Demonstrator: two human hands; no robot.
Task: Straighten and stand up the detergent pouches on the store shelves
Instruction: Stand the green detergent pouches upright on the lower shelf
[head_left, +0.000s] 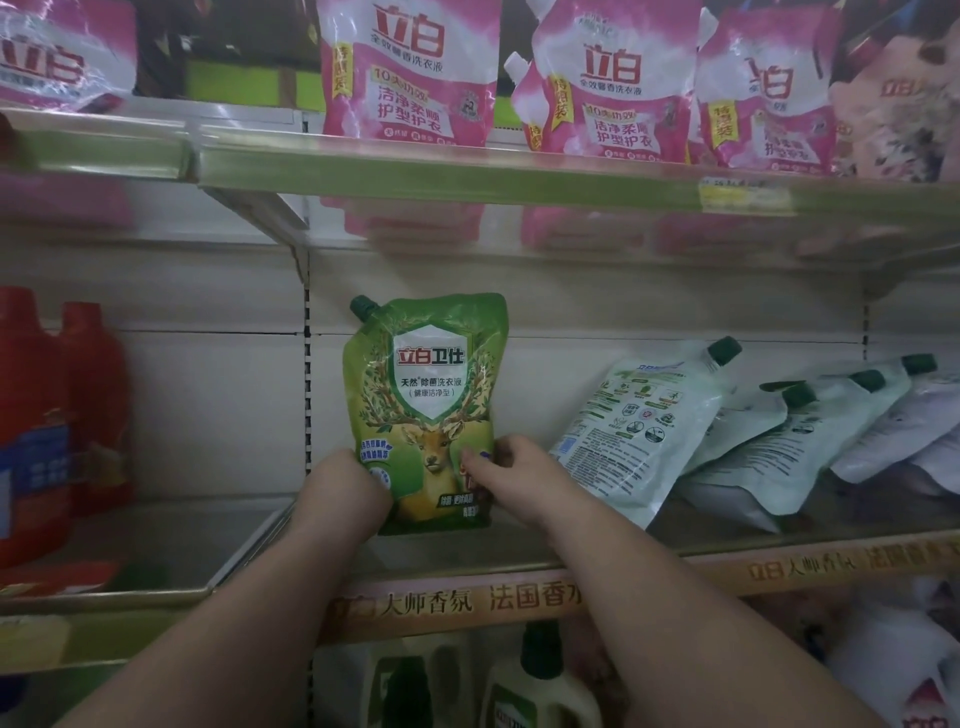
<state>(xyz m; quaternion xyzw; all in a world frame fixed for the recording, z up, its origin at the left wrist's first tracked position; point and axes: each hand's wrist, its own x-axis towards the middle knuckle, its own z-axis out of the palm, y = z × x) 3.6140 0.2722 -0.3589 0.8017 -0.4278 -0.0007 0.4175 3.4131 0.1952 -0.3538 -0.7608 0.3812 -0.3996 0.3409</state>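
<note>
A green detergent pouch (427, 384) with a deer picture and a dark green cap stands upright on the middle shelf (519, 558). My left hand (347, 488) grips its lower left edge, fingers hidden behind the pouch. My right hand (511, 467) holds the lower right corner, thumb on the front. To the right, several pale green pouches (631, 426) lie slanted back face up, overlapping one another, caps pointing up and right. Pink pouches (410, 73) stand on the shelf above.
Red bottles (57, 415) stand on the left section of the middle shelf. White bottles (540, 686) with dark caps sit on the shelf below. A shelf bracket and upright strip (306, 374) run just left of the green pouch.
</note>
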